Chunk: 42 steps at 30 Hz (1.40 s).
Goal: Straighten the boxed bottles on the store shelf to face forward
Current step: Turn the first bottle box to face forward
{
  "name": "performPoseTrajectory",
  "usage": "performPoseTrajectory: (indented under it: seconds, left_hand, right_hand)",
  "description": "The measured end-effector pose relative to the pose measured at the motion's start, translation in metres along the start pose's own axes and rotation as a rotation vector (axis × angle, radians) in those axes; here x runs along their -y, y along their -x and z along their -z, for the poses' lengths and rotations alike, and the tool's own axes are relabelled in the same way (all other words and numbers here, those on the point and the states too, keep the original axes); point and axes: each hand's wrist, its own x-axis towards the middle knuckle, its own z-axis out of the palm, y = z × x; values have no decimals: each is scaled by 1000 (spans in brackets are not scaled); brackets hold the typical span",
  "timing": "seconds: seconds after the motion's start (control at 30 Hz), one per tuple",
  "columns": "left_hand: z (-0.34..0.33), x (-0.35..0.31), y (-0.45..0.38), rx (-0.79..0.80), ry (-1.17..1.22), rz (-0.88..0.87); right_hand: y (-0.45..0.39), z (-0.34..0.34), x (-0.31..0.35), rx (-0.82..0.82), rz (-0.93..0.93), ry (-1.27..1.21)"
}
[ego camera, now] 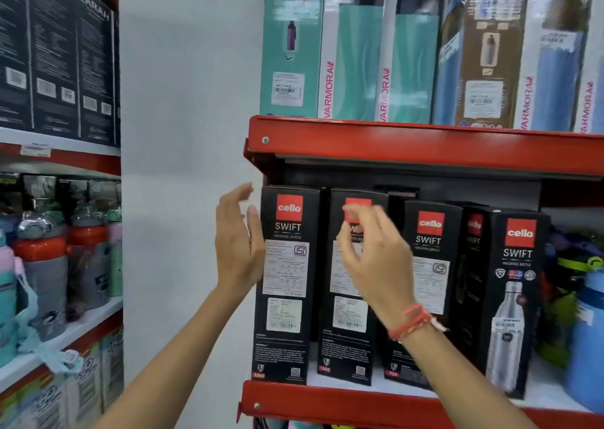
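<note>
Reaching up, the left hand spreads open beside the black boxes; the right hand hovers loosely curled, empty.

boxed bottles in a row on shelf; loose bottles right

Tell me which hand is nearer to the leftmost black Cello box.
Left. The left hand is open right beside the leftmost black Cello box, at its left edge; the right hand is in front of the second box.
</note>
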Motion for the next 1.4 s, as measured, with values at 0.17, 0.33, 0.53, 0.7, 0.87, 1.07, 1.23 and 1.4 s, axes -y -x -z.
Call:
performPoseTrajectory:
  seconds: [0.17, 0.33, 0.53, 0.7, 0.87, 1.07, 1.23, 1.4]
  left_hand:
    - [-7, 44, 32, 247, 200, 560]
    - [-18, 80, 48, 661, 337, 832]
    - [4, 62, 26, 604, 472, 770]
    - [44, 45, 11, 605, 491, 662]
    - [71, 36, 22, 765, 553, 671]
    - [58, 25, 42, 588, 489, 540]
    - [24, 28, 65, 450, 380, 541]
    - [-6, 38, 85, 371, 343, 612]
  right_hand:
    - [63, -46, 33, 309, -315, -40]
    - [89, -89, 70, 458, -571, 73]
    - [62, -93, 84, 374, -574, 71]
    - [50, -72, 69, 406, -528, -270]
    - [51, -61, 31, 584, -532, -688]
    - [30, -44, 14, 798, -454, -752]
    - [27, -62, 6, 731, -438, -610]
    - [34, -75, 7, 626, -411, -385]
